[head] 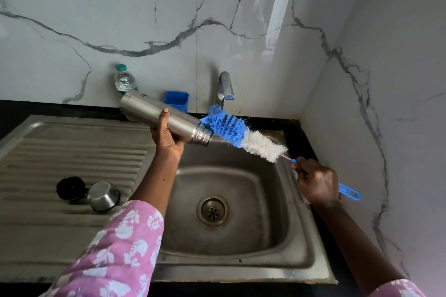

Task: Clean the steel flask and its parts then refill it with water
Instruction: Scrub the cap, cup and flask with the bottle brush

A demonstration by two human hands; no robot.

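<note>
My left hand (166, 135) grips the steel flask (144, 109) around its middle and holds it almost level above the sink, mouth pointing right. My right hand (317, 182) holds the blue handle of a bottle brush (241, 134). The brush's blue and white bristles lie just outside the flask's threaded mouth, with the blue tip at the opening. On the draining board at the left rest the black inner stopper (70, 187) and the steel cup lid (103, 196), side by side.
The steel sink basin (272, 231) with its drain lies below the hands. A tap (225, 87) stands at the back, with a blue holder (176, 100) and a plastic water bottle (124, 79) to its left. Marble walls close in behind and at the right.
</note>
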